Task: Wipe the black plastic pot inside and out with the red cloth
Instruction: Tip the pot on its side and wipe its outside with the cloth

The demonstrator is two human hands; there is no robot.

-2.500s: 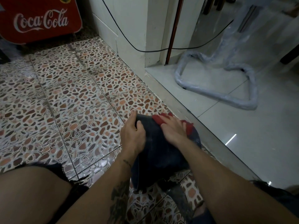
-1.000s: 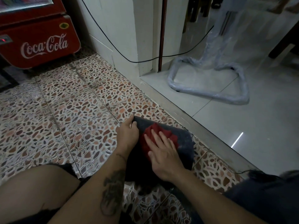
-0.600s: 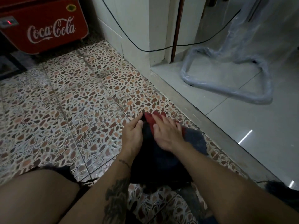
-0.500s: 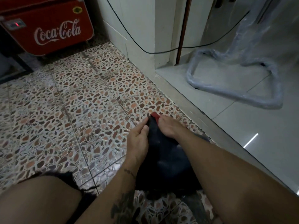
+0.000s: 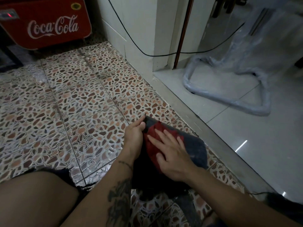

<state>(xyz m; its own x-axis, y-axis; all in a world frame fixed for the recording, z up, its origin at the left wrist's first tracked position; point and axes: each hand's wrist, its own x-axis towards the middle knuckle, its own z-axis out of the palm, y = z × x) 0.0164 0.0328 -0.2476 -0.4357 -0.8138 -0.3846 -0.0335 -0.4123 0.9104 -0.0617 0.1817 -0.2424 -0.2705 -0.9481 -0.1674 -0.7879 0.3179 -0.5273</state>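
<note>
Black plastic pot (image 5: pixel 195 146) lies low over the pebble-patterned floor tiles (image 5: pixel 73 104), just in front of my knees and close beside the grey threshold strip (image 5: pixel 213 133). From my headset view it looks soft and flattened, matte dark with pale dusty smears on the exposed far part, and its far edge runs as a straight line. I cannot see inside it, so whether anything sits in it I cannot tell.

My left hand (image 5: pixel 135 138) has its grip pinched together on the pot's far left corner, thumb on top. My right hand (image 5: pixel 170 153) lies flat with fingers spread, palm pressing the red cloth (image 5: pixel 152 140) onto the pot's upper side; that grip is splayed wide, clamped on nothing. The cloth is bunched, showing beyond my fingertips and under my palm.

Further off, a red Coca-Cola cooler (image 5: pixel 47 25) stands at the top left. A black cable (image 5: pixel 164 54) sags across the white wall corner, and a plastic-wrapped metal frame (image 5: pixel 229 99) rests on the pale glossy tiles to the right.
</note>
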